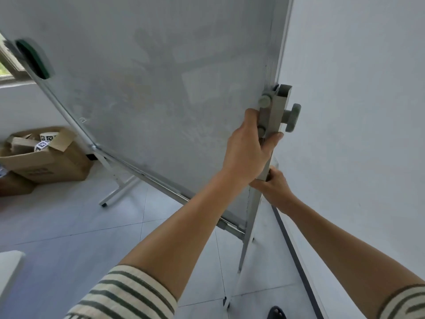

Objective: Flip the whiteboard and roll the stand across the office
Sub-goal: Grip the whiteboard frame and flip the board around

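A large grey-white whiteboard (149, 77) fills the upper middle of the head view, smudged and framed in metal. Its stand's near upright post (253, 203) runs down the right side to a wheeled foot. My left hand (248, 148) is wrapped around the post just below the pivot bracket and its round locking knob (293, 117). My right hand (273, 187) grips the same post lower down, partly hidden behind it. A green-backed eraser (34, 58) clings to the board's upper left. The far leg (117, 189) stands on the floor at the left.
A white wall (356, 111) rises close on the right, with a dark baseboard (296, 254). Open cardboard boxes (46, 162) sit on the tiled floor at the left below a window (7, 65). A white object's corner (9, 268) shows at bottom left. A dark shoe (277, 313) is at the bottom edge.
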{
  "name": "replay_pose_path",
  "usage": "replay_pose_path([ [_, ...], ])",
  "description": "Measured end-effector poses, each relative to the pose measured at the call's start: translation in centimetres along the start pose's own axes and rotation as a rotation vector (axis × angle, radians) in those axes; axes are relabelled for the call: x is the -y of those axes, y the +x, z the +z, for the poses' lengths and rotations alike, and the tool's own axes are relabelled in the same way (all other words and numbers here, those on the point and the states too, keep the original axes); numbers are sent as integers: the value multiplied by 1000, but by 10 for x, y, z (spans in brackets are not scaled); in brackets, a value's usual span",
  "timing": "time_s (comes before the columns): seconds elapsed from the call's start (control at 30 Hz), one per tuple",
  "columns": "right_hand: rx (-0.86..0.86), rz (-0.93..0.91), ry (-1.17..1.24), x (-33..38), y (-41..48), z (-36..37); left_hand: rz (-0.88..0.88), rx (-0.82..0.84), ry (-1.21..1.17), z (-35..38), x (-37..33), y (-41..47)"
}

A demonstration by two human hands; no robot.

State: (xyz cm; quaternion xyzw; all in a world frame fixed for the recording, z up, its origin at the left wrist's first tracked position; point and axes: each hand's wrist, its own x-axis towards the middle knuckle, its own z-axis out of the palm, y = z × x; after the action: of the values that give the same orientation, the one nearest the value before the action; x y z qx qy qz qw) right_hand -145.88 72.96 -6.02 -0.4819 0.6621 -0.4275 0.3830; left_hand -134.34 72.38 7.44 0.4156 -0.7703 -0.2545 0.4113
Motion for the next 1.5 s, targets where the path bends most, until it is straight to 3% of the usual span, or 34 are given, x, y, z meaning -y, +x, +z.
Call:
replay_pose_path([
  [1.0,-31,-11,36,-60,-357,-92,-75,73,-43,38,-204,-302],
  [1.3,-156,20,-70,-68,-415,-94,-74,142,-53,32,-223,-349],
  [1.5,-213,138,-249,-77,-463,-84,-199,212,-55,-40,-187,-407],
])
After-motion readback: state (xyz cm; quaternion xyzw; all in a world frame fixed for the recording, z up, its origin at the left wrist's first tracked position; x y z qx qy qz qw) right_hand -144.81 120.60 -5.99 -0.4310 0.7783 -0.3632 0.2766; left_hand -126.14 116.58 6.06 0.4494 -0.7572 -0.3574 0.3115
